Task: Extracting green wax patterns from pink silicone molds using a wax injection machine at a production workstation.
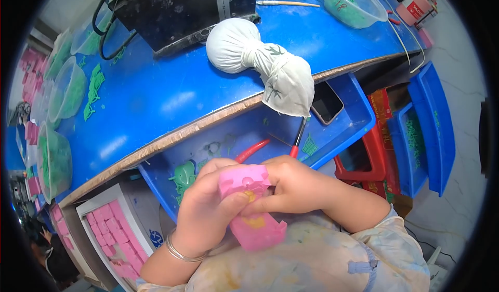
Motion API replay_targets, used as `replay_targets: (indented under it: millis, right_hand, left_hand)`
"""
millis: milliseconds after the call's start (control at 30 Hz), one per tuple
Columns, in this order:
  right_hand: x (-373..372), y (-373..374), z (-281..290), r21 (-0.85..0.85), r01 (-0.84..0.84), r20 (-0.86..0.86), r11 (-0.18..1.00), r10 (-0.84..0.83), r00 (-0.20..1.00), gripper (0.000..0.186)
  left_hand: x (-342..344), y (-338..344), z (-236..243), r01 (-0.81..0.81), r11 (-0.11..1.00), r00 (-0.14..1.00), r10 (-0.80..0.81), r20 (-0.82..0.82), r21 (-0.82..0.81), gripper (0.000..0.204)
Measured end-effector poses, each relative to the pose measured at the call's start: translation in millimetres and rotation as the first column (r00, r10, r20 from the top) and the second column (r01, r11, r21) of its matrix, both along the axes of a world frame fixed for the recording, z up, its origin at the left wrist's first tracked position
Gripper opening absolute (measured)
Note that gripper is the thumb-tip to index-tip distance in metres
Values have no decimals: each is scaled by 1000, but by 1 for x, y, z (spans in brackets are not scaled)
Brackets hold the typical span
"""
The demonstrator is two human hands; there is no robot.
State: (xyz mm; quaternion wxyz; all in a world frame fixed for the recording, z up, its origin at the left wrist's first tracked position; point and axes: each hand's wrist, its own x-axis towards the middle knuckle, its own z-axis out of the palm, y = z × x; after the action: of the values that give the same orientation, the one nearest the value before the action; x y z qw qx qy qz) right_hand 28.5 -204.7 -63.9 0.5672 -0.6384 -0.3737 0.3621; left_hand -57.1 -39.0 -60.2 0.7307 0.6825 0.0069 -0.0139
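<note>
Both hands hold a pink rubbery mould (260,234) in front of my body, at the near edge of the blue bin. It is parted into an upper and a lower flap, with yellow patches on the inner faces. My left hand (207,196) grips the left side, its thumb pressing near the upper yellow patch. My right hand (297,185) pinches the right side, some fingertips hidden behind the mould. Beyond them in the blue bin (358,128) lie green lacy pieces (183,176), a red-handled tool (252,150) and a phone (327,103).
A tied white cloth bag (234,43) lies on the blue table (156,97), overhanging its front edge. Behind stands a black machine (182,14). Clear bowls (54,162) with green pieces line the left. A box of pink blocks (117,229) is lower left; a red stool (377,157) stands right.
</note>
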Motion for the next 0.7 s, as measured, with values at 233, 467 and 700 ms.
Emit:
replay_targets:
  millis: [233, 467, 700]
  right_hand:
    - [1, -1, 14, 195, 311, 374, 930, -364, 853, 28]
    - [-6, 11, 23, 193, 304, 200, 933, -341, 919, 41]
    - [-15, 17, 23, 96, 375, -146, 922, -360, 922, 39]
  left_hand:
    - [5, -5, 17, -225, 929, 974, 201, -108, -294, 39]
    - [-1, -10, 12, -187, 971, 982, 187, -15, -146, 65]
    - [-9, 1, 6, -64, 972, 977, 108, 186, -226, 49]
